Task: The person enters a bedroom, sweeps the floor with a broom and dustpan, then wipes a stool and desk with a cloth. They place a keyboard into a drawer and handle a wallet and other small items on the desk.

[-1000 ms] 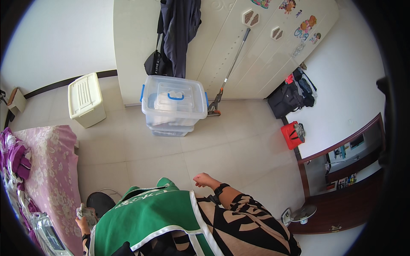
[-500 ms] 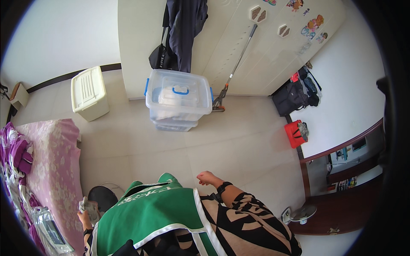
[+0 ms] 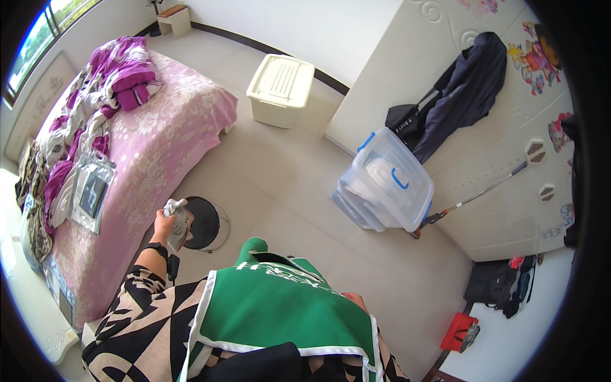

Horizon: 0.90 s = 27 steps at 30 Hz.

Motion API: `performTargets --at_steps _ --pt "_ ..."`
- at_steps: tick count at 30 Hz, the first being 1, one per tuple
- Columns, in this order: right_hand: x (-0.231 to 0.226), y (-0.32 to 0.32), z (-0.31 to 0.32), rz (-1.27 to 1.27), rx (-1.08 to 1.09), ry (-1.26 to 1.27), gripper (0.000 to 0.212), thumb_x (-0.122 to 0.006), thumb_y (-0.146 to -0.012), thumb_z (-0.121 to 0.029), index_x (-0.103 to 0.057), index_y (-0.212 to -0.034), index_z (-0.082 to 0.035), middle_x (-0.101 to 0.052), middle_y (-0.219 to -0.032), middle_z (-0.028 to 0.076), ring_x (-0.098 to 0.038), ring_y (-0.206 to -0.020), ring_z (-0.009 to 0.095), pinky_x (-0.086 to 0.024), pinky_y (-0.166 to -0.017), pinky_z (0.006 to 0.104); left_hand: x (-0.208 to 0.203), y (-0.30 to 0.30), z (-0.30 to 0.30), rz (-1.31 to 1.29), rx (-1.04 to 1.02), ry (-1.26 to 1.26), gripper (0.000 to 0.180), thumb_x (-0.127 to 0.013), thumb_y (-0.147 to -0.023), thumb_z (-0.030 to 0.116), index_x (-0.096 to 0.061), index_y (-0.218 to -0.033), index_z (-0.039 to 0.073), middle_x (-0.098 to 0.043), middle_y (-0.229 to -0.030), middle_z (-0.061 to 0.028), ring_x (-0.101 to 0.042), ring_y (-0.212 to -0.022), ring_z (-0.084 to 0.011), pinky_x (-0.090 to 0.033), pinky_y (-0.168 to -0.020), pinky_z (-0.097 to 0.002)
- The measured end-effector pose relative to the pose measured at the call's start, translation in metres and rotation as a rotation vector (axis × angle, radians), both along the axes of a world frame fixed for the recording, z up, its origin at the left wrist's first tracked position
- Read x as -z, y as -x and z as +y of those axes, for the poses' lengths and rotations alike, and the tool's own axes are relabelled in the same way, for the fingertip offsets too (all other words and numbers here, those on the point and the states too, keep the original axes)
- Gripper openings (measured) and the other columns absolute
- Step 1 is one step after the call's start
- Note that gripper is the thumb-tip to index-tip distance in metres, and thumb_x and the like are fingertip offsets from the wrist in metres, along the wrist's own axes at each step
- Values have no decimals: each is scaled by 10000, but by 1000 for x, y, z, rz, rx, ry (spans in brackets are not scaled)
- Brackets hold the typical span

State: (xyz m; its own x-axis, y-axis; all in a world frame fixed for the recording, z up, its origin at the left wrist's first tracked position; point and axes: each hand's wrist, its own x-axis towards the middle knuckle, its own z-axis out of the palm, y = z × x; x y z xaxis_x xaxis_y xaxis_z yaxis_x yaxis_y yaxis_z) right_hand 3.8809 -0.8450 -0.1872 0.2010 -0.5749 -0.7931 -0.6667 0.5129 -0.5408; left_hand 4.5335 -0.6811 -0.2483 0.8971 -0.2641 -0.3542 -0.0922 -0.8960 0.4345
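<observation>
Gripping the gathered upper end of a clear plastic bag (image 3: 181, 230), the left hand (image 3: 164, 224) has its fingers curled closed on it. Bag located between the pink-covered bed (image 3: 191, 118) and the round black stool (image 3: 205, 223), partly overlapping the stool's seat in view. Right hand (image 3: 356, 299) largely hidden behind the green apron (image 3: 286, 312); finger state cannot be determined. Beyond, a cream lidded bin (image 3: 280, 86) and stacked transparent boxes (image 3: 388, 184) stand on the tiled floor (image 3: 286, 184), the boxes against the white wardrobe (image 3: 382, 83).

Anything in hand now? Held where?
Left hand grips a crumpled pale bundle near its bunched white end. Right hand is mostly hidden; can't tell if it holds anything.
</observation>
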Motion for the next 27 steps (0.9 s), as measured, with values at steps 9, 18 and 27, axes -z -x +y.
performTargets --at_steps 9,18,27 --pt "-3 -13 -11 -29 40 31 301 -533 -853 -213 -582 -1057 4 -638 -860 151 -615 -712 212 -501 -624 312 -10 7 -2 44 -65 3 611 -605 -706 324 -419 -1225 60 -563 -1109 -206 -530 -1062 -333 -418 -890 -388" --pt "-20 -36 -22 15 -131 105 324 -530 -853 -242 -585 -1059 3 -643 -865 149 -622 -738 207 -501 -628 307 0 10 4 40 -132 34 713 -614 -717 383 -350 -1299 66 -537 -1149 -225 -512 -1085 -346 -405 -921 -385" --pt "-13 -76 -48 111 -144 77 302 -517 -864 -295 -594 -1036 -59 -653 -841 89 -617 -688 151 -477 -562 272 38 6 24 46 -34 -5 585 -586 -714 281 -465 -1229 32 -538 -1168 -207 -503 -1113 -320 -408 -929 -363"
